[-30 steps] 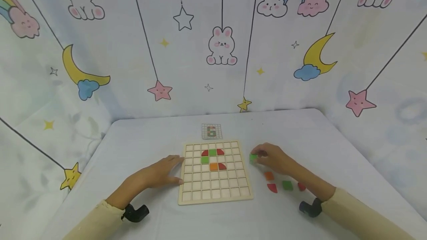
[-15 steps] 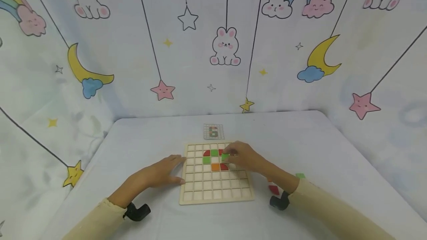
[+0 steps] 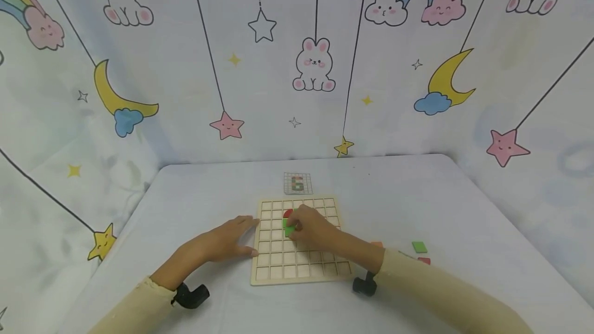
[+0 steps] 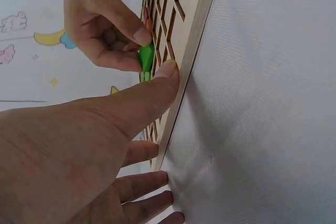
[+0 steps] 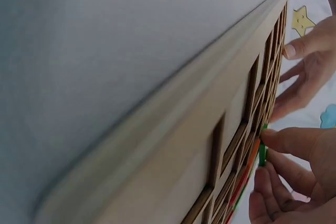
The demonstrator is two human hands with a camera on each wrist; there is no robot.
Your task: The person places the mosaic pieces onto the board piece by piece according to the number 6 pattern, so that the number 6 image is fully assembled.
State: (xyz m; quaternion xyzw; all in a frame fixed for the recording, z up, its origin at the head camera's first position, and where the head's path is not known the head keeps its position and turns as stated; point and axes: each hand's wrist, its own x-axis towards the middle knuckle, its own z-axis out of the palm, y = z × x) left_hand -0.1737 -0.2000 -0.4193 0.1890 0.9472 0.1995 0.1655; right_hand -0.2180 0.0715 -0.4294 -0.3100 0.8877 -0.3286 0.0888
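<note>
A wooden grid board (image 3: 276, 259) lies on the table. Between thumb and fingers, my right hand (image 3: 317, 228) pinches a green square tile (image 4: 146, 57) over the left-middle cells, close to the board's surface. A red quarter-circle tile (image 3: 287, 213) and another green tile (image 3: 286, 222) sit in cells beside those fingertips; the right hand hides other placed tiles. My left hand (image 3: 223, 241) rests at the board's left edge with its fingers spread, the thumb (image 4: 167, 69) touching the rim.
Behind the board lies a small grid card (image 3: 298, 183) with a coloured figure on it. Right of the board are a loose green tile (image 3: 419, 247), a red piece (image 3: 424, 261) and an orange piece (image 3: 377, 244), the last two partly covered by the right arm.
My right hand has carried the green tile from the table right of the board leftward over the cells. The left hand stays at the board's edge.
</note>
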